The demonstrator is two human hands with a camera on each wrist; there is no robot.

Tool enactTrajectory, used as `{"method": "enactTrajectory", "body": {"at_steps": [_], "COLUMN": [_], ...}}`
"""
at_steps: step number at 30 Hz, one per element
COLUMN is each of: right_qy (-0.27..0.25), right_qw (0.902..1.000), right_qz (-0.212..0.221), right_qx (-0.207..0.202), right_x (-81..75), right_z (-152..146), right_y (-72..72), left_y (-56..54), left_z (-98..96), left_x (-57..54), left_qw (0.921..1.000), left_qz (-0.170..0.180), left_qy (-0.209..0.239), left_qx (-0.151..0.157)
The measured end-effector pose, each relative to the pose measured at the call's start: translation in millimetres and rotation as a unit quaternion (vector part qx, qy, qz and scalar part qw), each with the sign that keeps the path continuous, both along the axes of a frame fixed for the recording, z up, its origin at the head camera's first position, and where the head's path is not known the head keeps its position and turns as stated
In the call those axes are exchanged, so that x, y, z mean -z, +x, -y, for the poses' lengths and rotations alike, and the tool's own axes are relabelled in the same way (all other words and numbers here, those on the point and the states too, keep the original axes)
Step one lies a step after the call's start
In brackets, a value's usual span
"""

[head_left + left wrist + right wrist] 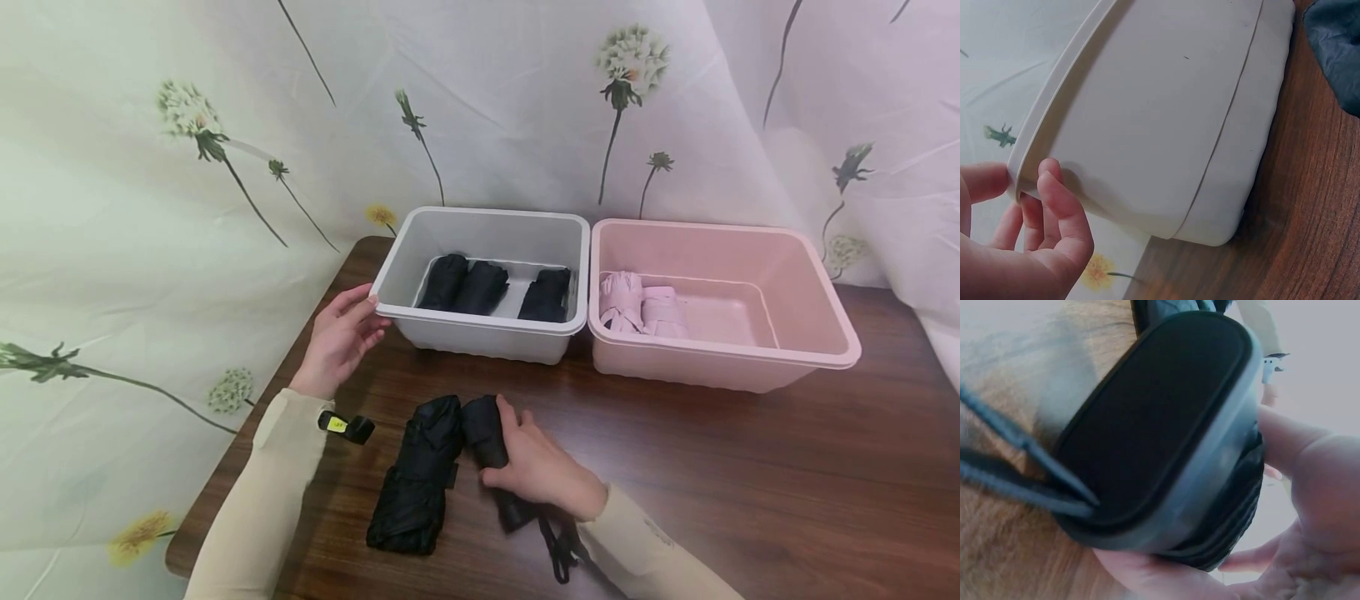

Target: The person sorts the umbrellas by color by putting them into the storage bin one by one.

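My left hand [339, 340] pinches the near left corner of a light grey plastic bin [480, 336]; in the left wrist view, the thumb meets the rim and the fingers curl under it. With my right hand [546, 468] I grip a black folding umbrella [484, 427] over the table. Its flat oval handle end [1154, 419] and wrist strap [1016, 434] fill the right wrist view. Beside it, to the left, another black folded umbrella [414, 479] lies on the wood. Inside the grey bin are three black folded umbrellas [545, 293].
A pink bin [697, 365] stands right of the grey one, holding two folded pink umbrellas [621, 300] at its left end. Both bins stand at the back of the dark wooden table [750, 475], before a dandelion-print cloth [510, 100]. The table's left edge runs near my left forearm.
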State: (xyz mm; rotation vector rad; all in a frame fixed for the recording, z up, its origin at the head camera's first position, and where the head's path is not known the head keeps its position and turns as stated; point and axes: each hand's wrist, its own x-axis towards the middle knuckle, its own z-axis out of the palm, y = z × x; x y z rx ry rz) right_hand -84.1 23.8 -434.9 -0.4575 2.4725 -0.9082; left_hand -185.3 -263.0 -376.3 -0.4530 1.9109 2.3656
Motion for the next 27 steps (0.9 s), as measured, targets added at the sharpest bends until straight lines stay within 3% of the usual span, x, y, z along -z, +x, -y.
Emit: {"method": "enactTrajectory", "body": {"at_steps": [12,27], "right_qy": [-0.022,-0.062], "right_qw": [0.9997,0.9976], "right_qz": [-0.015,-0.03], "right_qx": [0.0,-0.006], "right_x": [-4.8,-23.8], "right_z": [-5.7,-13.8], "right_y": [2.0,4.4], "left_y": [0.7,2.1], "left_z": [-0.1,-0.1], "left_x": [-0.5,-1.6], "left_qw": [1.0,1.0], "left_qz": [-0.002,-0.002], "left_qy": [-0.001,-0.005], "left_qx": [0.004,0.004]}}
